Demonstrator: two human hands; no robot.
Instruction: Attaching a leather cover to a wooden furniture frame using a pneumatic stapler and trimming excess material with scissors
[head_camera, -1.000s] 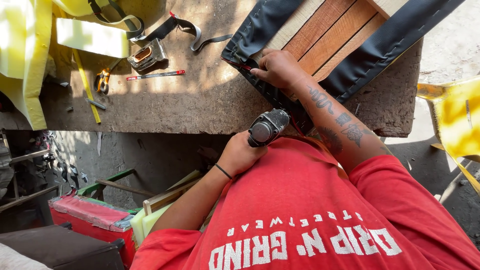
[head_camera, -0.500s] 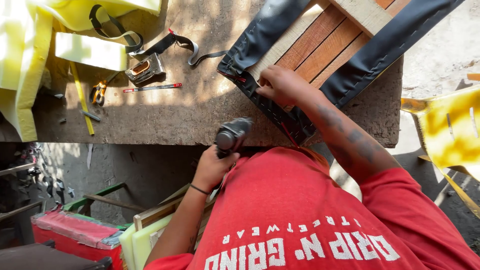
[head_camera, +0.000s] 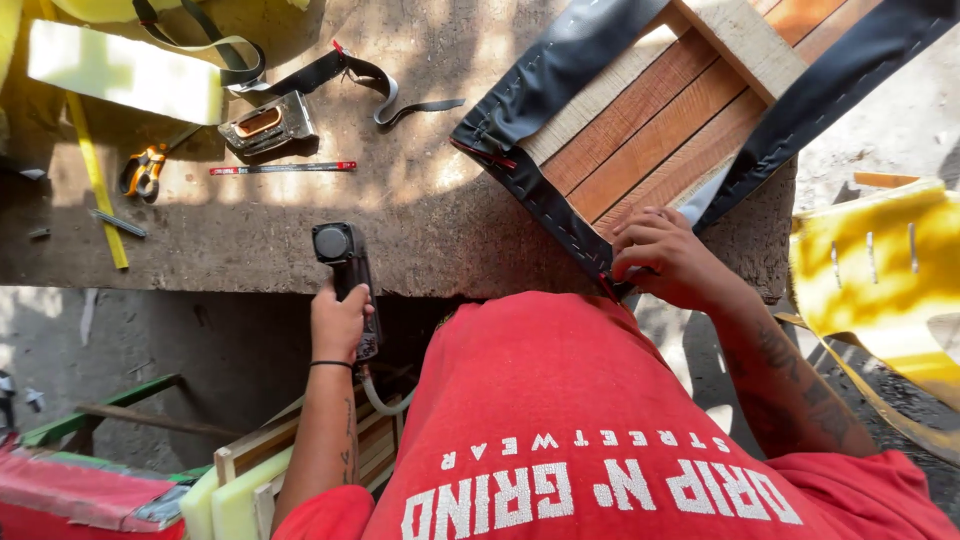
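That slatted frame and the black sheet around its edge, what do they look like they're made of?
The frame looks like wood: reddish-brown slats with visible grain, plus a paler, unfinished-looking crosspiece. The black sheet looks like vinyl or faux leather, though real leather can't be ruled out: smooth, slightly glossy, folded over the edge and fixed with a row of small metal staples. The right hand presses it down at the corner.

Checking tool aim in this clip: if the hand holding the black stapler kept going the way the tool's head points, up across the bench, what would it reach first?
Probably bare benchtop first, then the red-tipped strip or the metal stapler beyond. The left hand holds the black stapler at the bench edge; depth is unclear.
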